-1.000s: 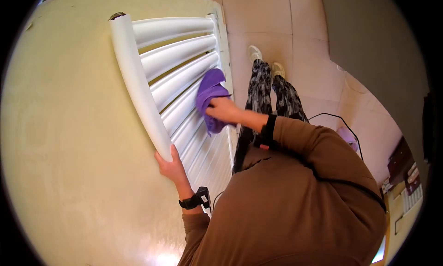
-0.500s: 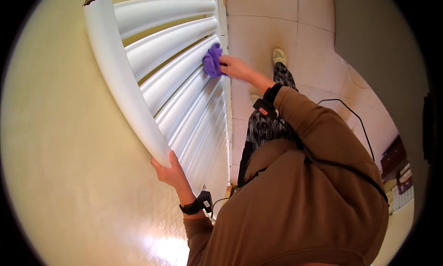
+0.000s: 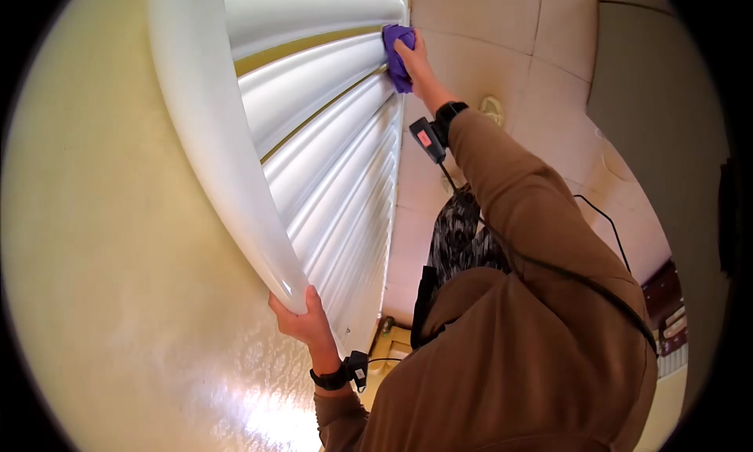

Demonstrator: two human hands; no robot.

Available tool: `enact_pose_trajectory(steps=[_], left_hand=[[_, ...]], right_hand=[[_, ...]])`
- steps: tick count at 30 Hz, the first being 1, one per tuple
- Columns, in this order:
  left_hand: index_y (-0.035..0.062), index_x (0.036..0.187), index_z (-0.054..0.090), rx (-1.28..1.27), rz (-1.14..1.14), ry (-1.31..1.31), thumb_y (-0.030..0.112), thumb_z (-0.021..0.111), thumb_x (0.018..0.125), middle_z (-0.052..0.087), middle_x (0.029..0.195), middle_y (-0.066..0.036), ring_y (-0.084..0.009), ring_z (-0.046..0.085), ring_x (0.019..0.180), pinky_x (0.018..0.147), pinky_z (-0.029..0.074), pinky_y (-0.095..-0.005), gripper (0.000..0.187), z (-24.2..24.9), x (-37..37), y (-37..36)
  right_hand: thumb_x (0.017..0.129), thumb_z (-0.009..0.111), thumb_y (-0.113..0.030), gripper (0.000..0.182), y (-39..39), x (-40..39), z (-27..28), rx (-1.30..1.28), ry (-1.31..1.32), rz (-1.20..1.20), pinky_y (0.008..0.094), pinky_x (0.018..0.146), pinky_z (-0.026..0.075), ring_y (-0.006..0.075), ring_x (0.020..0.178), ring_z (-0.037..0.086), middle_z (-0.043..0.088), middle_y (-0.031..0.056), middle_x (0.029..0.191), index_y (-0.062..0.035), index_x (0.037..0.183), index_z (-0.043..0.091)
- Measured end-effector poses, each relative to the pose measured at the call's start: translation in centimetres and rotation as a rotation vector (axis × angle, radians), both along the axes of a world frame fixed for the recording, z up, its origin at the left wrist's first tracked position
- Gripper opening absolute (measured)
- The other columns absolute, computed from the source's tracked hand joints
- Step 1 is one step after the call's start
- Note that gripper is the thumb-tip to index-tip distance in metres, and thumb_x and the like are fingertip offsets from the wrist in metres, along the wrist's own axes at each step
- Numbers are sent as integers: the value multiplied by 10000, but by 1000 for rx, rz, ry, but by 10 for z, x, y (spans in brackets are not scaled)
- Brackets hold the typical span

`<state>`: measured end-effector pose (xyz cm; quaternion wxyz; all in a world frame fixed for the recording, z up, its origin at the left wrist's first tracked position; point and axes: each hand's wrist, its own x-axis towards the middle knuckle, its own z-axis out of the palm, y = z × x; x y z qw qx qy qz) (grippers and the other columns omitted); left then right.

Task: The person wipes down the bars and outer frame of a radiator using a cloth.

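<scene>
A white slatted frame, with several curved bars, runs along the left of my body. My left hand is wrapped round the lower end of its thick white side rail. In my right hand is a bunched purple cloth, which lies against the far ends of the bars near the frame's far edge. Both wrists carry black bands with small black boxes.
Pale wall fills the left side. Pinkish floor tiles lie on the right, beside a grey panel. A black cable hangs by my right arm. Dark red items stand at lower right.
My right hand has moved up and right with the purple cloth, along the far edge of the frame. The view has shifted, so the frame looks larger and my left hand appears slightly lower.
</scene>
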<state>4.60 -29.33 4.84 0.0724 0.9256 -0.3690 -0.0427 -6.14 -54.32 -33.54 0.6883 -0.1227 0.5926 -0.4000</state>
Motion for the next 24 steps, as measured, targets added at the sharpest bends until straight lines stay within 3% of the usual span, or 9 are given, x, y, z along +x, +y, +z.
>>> enact_pose_trajectory(steps=[2,6,9,13,15,17,19,22,24], left_hand=[[-20,1107,481,7,12,-3,107,618,747,591,961,-166,-267,580,863,783,457,-366,406,-2,3,1],[-21,1111,481,-9,-27,13,122,629,747,593,962,-170,-268,585,863,777,460,-370,418,-4,2,-1],[-22,1113,481,23,-61,-34,157,635,758,597,961,-168,-277,589,855,773,460,-372,426,-1,-1,-2],[-2,1122,491,8,-96,-54,175,686,706,604,964,-174,-306,603,841,738,477,-376,492,-3,1,-3],[2,1110,497,-2,-61,-63,184,683,725,603,973,-179,-307,603,851,734,476,-380,465,-2,-1,-3],[-5,1108,495,-5,-58,-32,210,660,761,600,976,-179,-300,593,871,759,462,-379,440,0,-5,-4],[-12,1106,493,-6,-57,-6,236,637,797,596,979,-179,-293,582,891,784,449,-377,422,3,-11,-10],[0,1175,460,-80,-185,60,208,641,788,586,1039,-187,-297,580,938,811,446,-359,475,3,-11,-5],[7,1228,415,-36,-230,123,203,638,790,561,1090,-193,-302,561,978,833,436,-359,529,0,0,10]], right_hand=[[700,647,-327,756,-5,6,-15,-5,180,64,331,904,398,248,1096,443,423,134,1234,-122,1338,297],[682,661,-236,632,-5,-5,13,135,-9,-78,325,728,494,222,864,578,562,108,1037,-94,1246,412],[669,670,-192,608,16,-3,19,28,18,-62,314,736,488,195,881,570,568,101,1022,-96,1224,441],[640,681,-272,644,60,-6,119,-153,208,129,317,802,466,246,910,593,600,137,1021,-120,1222,450],[590,669,-236,622,82,-6,182,-297,209,176,354,873,433,305,985,551,571,154,1047,-116,1175,493],[591,627,-154,580,108,-5,240,-649,257,107,362,900,408,312,1033,500,520,136,1075,-125,1156,501],[600,614,-131,578,127,-15,291,-770,109,118,355,895,406,327,1047,476,479,141,1087,-102,1160,470],[574,645,-103,745,170,-12,327,-819,-21,83,360,891,404,327,1067,469,463,154,1129,-74,1266,370],[556,678,-112,801,194,-4,312,-789,-1,94,364,872,418,328,1051,483,461,157,1134,-73,1288,356]])
